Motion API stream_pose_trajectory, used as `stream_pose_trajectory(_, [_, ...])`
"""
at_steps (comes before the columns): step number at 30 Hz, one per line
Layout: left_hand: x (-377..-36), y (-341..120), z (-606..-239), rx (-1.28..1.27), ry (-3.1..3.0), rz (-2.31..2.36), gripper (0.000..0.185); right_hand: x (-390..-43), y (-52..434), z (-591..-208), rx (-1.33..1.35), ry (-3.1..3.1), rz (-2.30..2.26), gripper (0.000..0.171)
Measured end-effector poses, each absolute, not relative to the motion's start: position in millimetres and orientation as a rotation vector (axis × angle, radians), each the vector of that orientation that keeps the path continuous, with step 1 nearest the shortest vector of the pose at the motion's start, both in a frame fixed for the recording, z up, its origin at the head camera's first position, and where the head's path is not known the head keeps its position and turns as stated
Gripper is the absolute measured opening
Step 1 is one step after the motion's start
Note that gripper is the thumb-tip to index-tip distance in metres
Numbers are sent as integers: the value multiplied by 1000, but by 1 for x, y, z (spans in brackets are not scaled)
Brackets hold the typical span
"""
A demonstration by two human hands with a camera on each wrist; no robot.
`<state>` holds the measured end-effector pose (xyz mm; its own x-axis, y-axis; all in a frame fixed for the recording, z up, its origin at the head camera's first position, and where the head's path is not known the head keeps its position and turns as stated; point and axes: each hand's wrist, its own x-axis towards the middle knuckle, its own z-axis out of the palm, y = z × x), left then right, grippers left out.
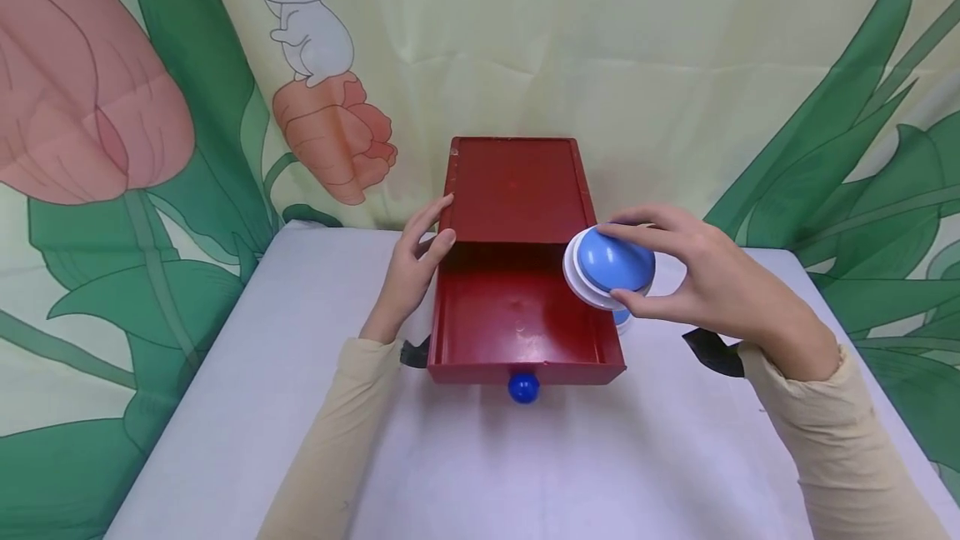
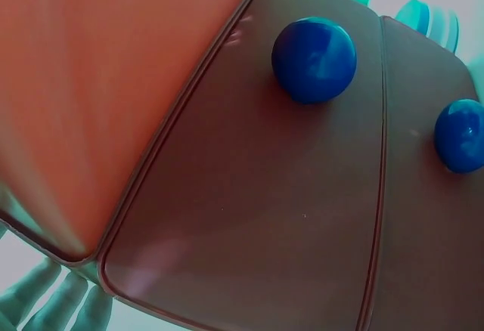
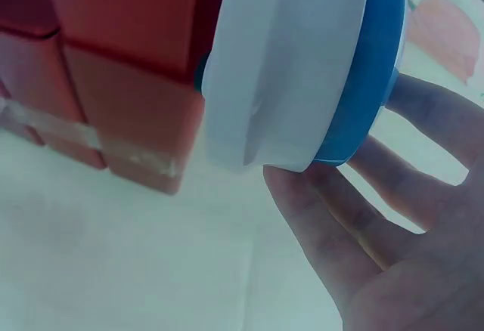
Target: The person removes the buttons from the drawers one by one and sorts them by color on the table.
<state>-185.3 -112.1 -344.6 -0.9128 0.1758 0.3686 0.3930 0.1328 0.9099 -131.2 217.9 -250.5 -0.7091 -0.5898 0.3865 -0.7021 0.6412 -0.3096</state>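
Observation:
A red drawer unit (image 1: pixel 517 190) stands on the table with its top drawer (image 1: pixel 525 315) pulled out. That drawer has a round blue knob (image 1: pixel 523 387), and no object shows inside it. My left hand (image 1: pixel 408 269) rests along the unit's left side, thumb and fingers fairly straight. Its fingertips (image 2: pixel 57 293) show at the lower left of the left wrist view. Over the drawer's right edge, my right hand (image 1: pixel 693 273) holds a round blue-and-white domed object (image 1: pixel 615 261) between thumb and fingers. Its white base (image 3: pixel 287 66) faces the red unit.
Partly hidden beyond the drawer's right side, another blue-and-white object (image 1: pixel 622 319) sits on the white-covered table (image 1: pixel 480 465). Blue knobs (image 2: pixel 314 59) stick out from the unit's front. A printed curtain (image 1: pixel 630 40) hangs close behind the unit.

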Motion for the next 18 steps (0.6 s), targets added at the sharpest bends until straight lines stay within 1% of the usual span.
stream_pose_trajectory(4, [-186,-111,-347,-563,-2221,-1889,52,-132,228,-255,1024,-2598,633,63])
stream_pose_trajectory(7, [-193,-112,-357,-568,-2209,-1881,52,-133,235,-257,1022,-2583,647,63])
stream_pose_trajectory(11, [-193,-113,-355,-565,-2213,-1870,51,-135,243,-262,1013,-2573,670,66])
stream_pose_trajectory(13, [-188,-112,-347,-554,-2230,-1873,51,-135,246,-264,998,-2572,679,68])
stream_pose_trajectory(18, [-187,-112,-346,-547,-2236,-1873,51,-136,253,-267,963,-2586,704,70])
